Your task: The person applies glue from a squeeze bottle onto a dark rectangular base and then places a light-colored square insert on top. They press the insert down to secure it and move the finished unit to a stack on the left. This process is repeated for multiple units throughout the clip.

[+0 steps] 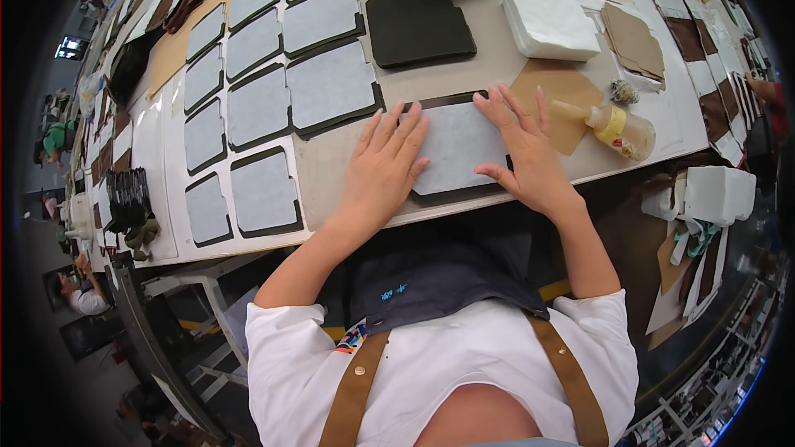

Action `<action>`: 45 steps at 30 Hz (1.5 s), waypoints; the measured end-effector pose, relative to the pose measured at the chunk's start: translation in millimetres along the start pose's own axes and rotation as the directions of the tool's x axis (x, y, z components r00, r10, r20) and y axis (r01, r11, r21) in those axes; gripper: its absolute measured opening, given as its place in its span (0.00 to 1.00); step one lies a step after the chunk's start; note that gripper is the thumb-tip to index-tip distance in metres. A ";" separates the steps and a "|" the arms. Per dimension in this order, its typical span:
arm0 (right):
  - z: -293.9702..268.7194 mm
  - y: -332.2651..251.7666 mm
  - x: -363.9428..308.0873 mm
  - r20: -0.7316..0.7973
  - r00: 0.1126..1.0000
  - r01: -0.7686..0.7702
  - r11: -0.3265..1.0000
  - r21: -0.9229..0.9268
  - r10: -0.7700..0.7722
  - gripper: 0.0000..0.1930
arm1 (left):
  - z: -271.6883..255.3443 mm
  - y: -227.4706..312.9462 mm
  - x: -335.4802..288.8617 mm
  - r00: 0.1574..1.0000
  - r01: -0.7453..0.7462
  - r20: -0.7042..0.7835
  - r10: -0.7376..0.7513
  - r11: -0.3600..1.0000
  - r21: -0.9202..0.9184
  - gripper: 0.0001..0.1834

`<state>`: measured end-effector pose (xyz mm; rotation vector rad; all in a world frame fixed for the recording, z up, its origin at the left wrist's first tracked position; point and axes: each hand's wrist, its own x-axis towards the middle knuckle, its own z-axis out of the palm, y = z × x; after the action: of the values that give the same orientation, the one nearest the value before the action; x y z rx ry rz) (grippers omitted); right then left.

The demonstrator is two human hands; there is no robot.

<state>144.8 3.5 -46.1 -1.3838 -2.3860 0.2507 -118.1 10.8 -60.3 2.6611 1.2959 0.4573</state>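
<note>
Directly in front of me on the table lies a dark panel (455, 197) with a pale grey sheet (460, 145) on top, its dark edges showing around the sheet. My left hand (381, 157) rests on the left side of the sheet, fingers stretched out and palm down. On the right side my right hand (530, 145) is laid out the same way, its thumb pointing inward and its fingertips at the far edge. Both hands are open and press or touch the surface without gripping anything. Parts of the panel's sides are hidden beneath them.
Several similar sheet-covered panels (258, 108) lie in rows at the left. Beyond my hands sit a dark panel stack (421, 26) and a white sheet stack (551, 23). To the right are brown paper (567, 87), a squeeze bottle (623, 131) with yellowish contents and brown pieces (633, 43).
</note>
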 end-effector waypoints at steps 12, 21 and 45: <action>-4.5 -9.9 -40.2 -0.159 0.985 0.094 0.973 0.210 -0.061 0.10 | -12.9 18.0 -30.1 0.959 -0.280 -0.033 0.283 0.915 -0.291 0.21; -10.0 -12.0 -21.2 -0.039 0.996 0.088 0.964 0.251 -0.081 0.11 | -15.1 12.6 -41.1 0.970 -0.231 -0.182 0.161 0.847 -0.478 0.15; 3.2 -36.5 -34.0 -0.259 0.943 0.259 0.949 0.183 -0.208 0.05 | -31.2 0.4 -16.8 0.799 0.517 0.389 -0.458 0.195 -0.834 0.15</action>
<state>129.6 -44.1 -44.6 -0.9633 -2.2233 0.2539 -137.9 -2.7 -34.3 1.1849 1.2202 0.7141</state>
